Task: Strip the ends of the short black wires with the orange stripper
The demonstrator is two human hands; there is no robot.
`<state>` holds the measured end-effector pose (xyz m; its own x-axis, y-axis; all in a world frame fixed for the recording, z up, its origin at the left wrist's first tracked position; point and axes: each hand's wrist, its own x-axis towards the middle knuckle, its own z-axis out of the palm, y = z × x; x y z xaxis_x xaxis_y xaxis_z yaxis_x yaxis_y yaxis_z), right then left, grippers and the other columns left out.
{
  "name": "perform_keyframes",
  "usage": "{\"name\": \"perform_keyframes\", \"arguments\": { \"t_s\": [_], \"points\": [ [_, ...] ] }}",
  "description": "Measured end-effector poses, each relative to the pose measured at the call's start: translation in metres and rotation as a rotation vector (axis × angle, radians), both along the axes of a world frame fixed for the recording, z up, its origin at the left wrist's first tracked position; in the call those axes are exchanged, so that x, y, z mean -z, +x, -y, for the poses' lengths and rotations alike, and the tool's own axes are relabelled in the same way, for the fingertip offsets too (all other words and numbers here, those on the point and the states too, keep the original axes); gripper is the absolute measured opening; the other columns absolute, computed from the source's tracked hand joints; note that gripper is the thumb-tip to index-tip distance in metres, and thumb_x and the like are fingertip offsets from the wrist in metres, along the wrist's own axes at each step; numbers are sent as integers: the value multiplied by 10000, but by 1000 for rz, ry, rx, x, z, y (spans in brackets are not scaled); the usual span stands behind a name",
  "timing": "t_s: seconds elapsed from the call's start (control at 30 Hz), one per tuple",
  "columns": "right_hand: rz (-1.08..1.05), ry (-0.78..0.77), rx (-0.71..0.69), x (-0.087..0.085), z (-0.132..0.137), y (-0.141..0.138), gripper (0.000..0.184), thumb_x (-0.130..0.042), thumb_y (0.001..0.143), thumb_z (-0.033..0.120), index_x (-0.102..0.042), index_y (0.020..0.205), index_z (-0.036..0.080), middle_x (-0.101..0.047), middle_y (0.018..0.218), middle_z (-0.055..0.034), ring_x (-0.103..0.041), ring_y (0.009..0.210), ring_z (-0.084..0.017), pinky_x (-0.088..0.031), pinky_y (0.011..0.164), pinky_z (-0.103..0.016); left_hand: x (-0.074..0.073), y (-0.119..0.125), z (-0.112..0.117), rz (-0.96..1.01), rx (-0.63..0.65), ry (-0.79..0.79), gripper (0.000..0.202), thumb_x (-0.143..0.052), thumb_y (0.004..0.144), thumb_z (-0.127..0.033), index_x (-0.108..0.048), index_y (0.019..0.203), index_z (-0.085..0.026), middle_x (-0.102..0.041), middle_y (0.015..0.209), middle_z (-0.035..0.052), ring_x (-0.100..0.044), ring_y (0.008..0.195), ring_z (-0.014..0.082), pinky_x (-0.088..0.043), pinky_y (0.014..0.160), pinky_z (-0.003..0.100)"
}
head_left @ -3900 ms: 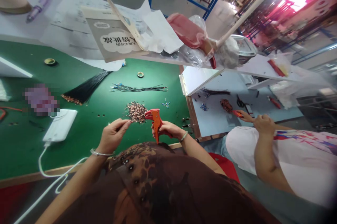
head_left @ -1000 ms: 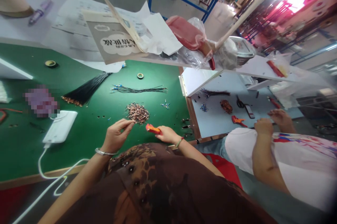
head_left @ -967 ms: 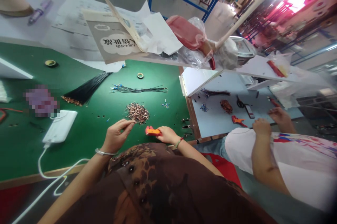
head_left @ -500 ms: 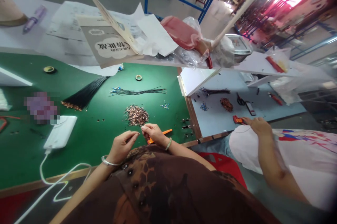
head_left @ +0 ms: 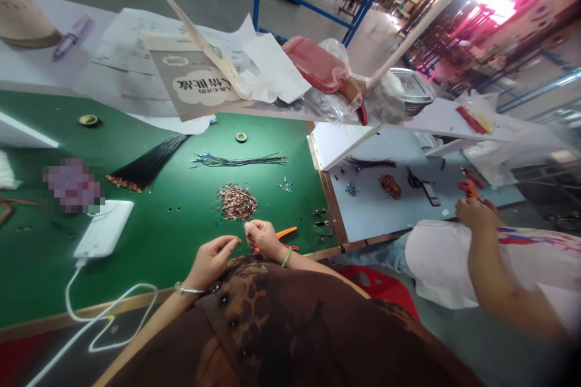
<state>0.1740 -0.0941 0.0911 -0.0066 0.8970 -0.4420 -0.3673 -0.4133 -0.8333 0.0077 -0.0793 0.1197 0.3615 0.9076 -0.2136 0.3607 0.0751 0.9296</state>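
My left hand [head_left: 214, 261], with a bracelet at the wrist, has thumb and forefinger pinched together; anything between them is too small to make out. Close beside it, my right hand [head_left: 264, 239] is closed in a pinch too, and what it holds is hidden. An orange-handled tool [head_left: 287, 232] lies on the green table [head_left: 181, 266], partly covered by the right hand. Just beyond both hands is a pile of small copper-coloured pieces [head_left: 236, 201]. Farther back lie a bundle of thin black wires [head_left: 245, 161] with blue ends and several loose blue-and-silver pieces [head_left: 285, 185].
A thick black wire bundle [head_left: 152, 160], a tape roll [head_left: 241, 137] and a white power bank [head_left: 104, 229] with its cable are on the table. A shelf [head_left: 272, 109] crosses above. At right, a co-worker's hand [head_left: 475, 212] holds an orange tool [head_left: 468, 188].
The view has shifted slightly. My hands stay close together, their fingertips a little farther apart. The co-worker's hand and orange tool have moved right.
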Motion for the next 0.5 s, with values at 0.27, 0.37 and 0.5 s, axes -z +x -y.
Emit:
{"name": "perform_keyframes", "arguments": {
  "t_s": [0.27, 0.37, 0.5],
  "points": [
    [-19, -33, 58, -2, -3, -2, 399, -672, 720, 518, -437, 631, 208, -307, 443, 114, -265, 370, -44, -264, 399, -215, 4, -4, 0, 1, -21, -36, 387, -616, 756, -551, -767, 792, -196, -772, 849, 71, -710, 776, 209, -556, 726, 273],
    [20, -33, 73, 2, -7, 1, 399, -656, 722, 521, -419, 629, 214, -288, 447, 114, -260, 373, -47, -266, 398, -212, 5, -8, 0, 5, -26, -43, 405, -629, 744, -576, -768, 792, -199, -772, 847, 71, -712, 777, 213, -559, 732, 278],
    [138, -23, 138, 13, -19, 20, 435, -566, 785, 564, -337, 627, 229, -228, 472, 116, -241, 399, -52, -263, 417, -192, 9, -27, 5, -24, -74, -75, 435, -641, 736, -614, -770, 787, -202, -772, 844, 68, -714, 782, 220, -564, 734, 289]
  ]
}}
